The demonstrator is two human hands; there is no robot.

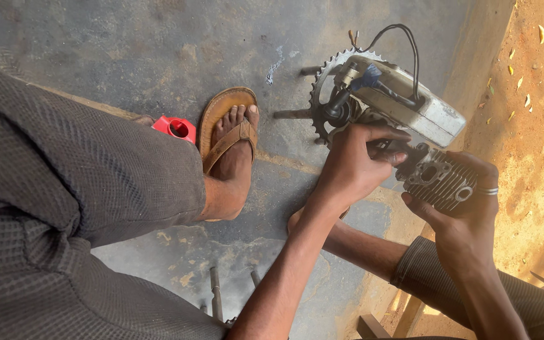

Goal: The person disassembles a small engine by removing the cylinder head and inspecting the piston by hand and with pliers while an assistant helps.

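Note:
A small engine assembly with a toothed sprocket, a pale metal casing and black wires rests on the concrete floor. My right hand grips the grey finned cylinder at the engine's near end; a ring is on one finger. My left hand is closed on a dark part of the engine just beside the cylinder, its fingers curled around it. What lies between those fingers is hidden.
My sandalled foot stands on the concrete left of the engine, with a small red plastic object beside it. Metal rods lie on the floor near my legs. Sandy ground with dry leaves runs along the right.

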